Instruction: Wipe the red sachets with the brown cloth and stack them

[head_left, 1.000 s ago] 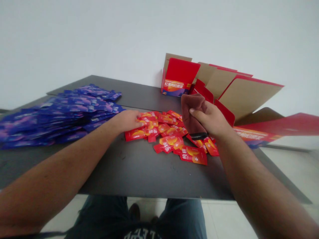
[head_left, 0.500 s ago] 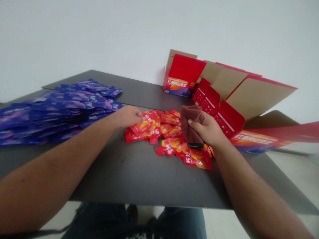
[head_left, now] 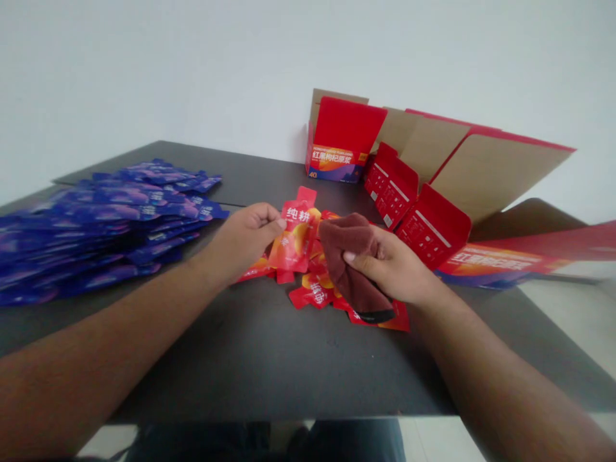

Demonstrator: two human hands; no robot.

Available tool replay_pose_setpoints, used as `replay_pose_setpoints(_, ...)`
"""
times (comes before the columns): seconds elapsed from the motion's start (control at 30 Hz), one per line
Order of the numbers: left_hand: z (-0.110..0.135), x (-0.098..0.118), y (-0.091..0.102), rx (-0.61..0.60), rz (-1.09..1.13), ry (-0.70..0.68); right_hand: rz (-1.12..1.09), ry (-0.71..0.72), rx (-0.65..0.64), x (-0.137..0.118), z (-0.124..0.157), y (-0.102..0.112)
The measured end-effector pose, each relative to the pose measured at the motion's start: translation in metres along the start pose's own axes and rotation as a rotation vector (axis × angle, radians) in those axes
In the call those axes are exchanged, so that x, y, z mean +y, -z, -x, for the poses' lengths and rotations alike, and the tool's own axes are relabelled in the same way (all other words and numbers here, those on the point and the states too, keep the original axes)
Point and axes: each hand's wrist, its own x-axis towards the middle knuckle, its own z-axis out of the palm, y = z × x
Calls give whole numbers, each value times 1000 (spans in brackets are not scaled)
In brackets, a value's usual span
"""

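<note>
The person's left hand (head_left: 243, 240) is almost closed, and its thumb and fingers pinch the upper part of a glossy red sachet with orange fruit print and white characters (head_left: 293, 234), which stands up tilted above the other ones. The person's right hand (head_left: 392, 266) is curved and closed around a folded dark brown cloth (head_left: 353, 263), and the fingers press it from one side; a thin black edge shows at the lower end of the cloth, but what this is, one cannot tell. Under and between the two hands lies a loose heap of small red sachets (head_left: 315, 296), near the middle of the dark grey tabletop (head_left: 240, 346), and the cloth covers part of this heap. Toward the left edge of the tabletop there is a big low pile of blue and purple sachets (head_left: 106, 231), which comes near the left hand. At the far edge stands an open red and brown cardboard display box with a printed front (head_left: 339, 144), and on its right side are more unfolded red and brown cardboard box blanks (head_left: 481, 167), which reach over the right edge of the tabletop.
</note>
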Motion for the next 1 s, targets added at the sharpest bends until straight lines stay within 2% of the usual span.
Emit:
replay_pose_setpoints(0.03,6,1,-8,7,69,-4,-16,17,-53,-2,2,-2)
replay_pose_setpoints(0.1,16,2,-20,-65,93,-27,-21,42,-117,-5,4,-4)
replay_pose_setpoints(0.2,23,1,-28,-117,26,-27,11,-6,-109,-6,5,-6)
replay_pose_setpoints(0.3,23,-2,-30,-129,7,-54,-30,-75,-89,-1,5,-7)
replay_pose_setpoints(0.47,24,-2,-30,-155,89,-106,-173,-97,-131,6,4,-10)
replay_pose_setpoints(0.57,25,-1,-31,-174,62,-113,-239,-117,-136,4,6,-13)
replay_pose_setpoints(0.87,25,-5,-31,-154,-56,-149,-150,-138,2,-2,5,-19)
replay_pose_setpoints(1.0,25,-6,-30,-176,-65,-165,-211,-122,-4,-2,4,-20)
